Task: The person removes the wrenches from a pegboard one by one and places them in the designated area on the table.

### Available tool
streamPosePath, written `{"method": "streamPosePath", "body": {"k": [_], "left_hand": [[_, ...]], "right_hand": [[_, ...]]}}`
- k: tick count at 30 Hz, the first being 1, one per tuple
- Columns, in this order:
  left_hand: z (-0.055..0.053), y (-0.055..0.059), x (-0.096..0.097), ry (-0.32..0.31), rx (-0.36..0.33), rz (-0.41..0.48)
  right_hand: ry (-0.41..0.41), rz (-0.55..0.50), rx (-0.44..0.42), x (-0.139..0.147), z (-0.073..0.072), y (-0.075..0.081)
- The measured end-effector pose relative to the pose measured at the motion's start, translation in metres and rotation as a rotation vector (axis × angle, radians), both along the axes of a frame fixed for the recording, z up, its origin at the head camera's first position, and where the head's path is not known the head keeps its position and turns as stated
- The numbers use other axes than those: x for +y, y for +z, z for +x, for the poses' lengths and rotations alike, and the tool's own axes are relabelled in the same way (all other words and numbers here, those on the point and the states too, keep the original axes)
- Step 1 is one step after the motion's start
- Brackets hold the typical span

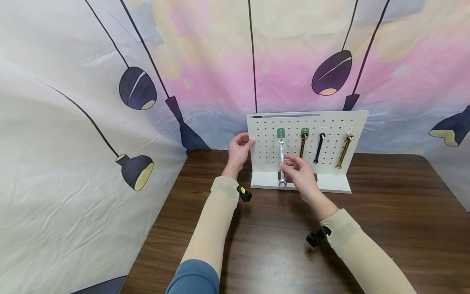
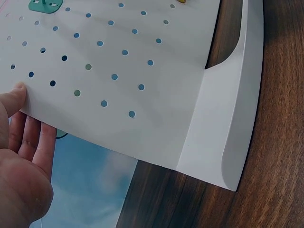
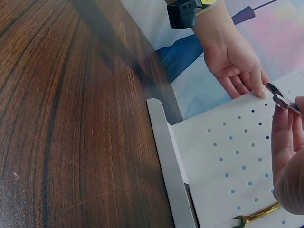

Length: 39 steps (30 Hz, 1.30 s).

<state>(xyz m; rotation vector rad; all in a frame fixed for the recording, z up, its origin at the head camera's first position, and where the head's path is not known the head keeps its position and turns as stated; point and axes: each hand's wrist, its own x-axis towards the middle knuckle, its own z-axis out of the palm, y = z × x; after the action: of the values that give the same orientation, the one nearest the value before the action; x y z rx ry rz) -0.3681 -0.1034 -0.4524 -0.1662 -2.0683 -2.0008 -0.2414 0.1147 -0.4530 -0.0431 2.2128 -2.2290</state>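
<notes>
A white pegboard (image 1: 266,166) stands upright at the back of the table. Its left edge is pinched by my left hand (image 1: 238,153), thumb on the front face and fingers behind, as the left wrist view shows. My right hand (image 1: 300,176) holds a silver combination wrench (image 1: 282,152) in front of the board, its open end pointing down. The wrench's ring end overlaps a green hook (image 1: 280,132) in the head view. In the right wrist view the wrench's open end (image 3: 280,100) sticks out past the right fingertips.
To the right on the board hang a gold wrench (image 1: 302,148), a black wrench (image 1: 319,149) and another gold wrench (image 1: 344,152). The board's base (image 1: 334,183) rests on the dark wooden table (image 1: 271,245). A printed cloth (image 1: 213,49) hangs close behind.
</notes>
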Motion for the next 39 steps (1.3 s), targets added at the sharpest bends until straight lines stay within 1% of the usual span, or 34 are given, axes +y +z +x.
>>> {"method": "streamPosePath", "body": {"k": [12,18,29,34,39], "left_hand": [[0.0,0.0,0.0,0.002,-0.002,-0.006],[-0.001,0.0,0.0,0.01,-0.007,-0.018],[-0.003,-0.002,-0.001,0.004,0.014,-0.012],[-0.002,-0.002,-0.002,-0.006,0.006,-0.004],[-0.003,-0.002,-0.002,-0.011,0.003,0.003]], "right_hand": [[-0.019,-0.041,0.01,-0.004,-0.001,0.002],[0.007,-0.053,0.019,-0.006,-0.001,0.001],[0.039,-0.071,-0.019,-0.011,0.004,-0.009],[0.059,-0.078,-0.028,-0.015,0.009,-0.019],[0.089,-0.061,-0.047,-0.019,0.014,-0.03]]}}
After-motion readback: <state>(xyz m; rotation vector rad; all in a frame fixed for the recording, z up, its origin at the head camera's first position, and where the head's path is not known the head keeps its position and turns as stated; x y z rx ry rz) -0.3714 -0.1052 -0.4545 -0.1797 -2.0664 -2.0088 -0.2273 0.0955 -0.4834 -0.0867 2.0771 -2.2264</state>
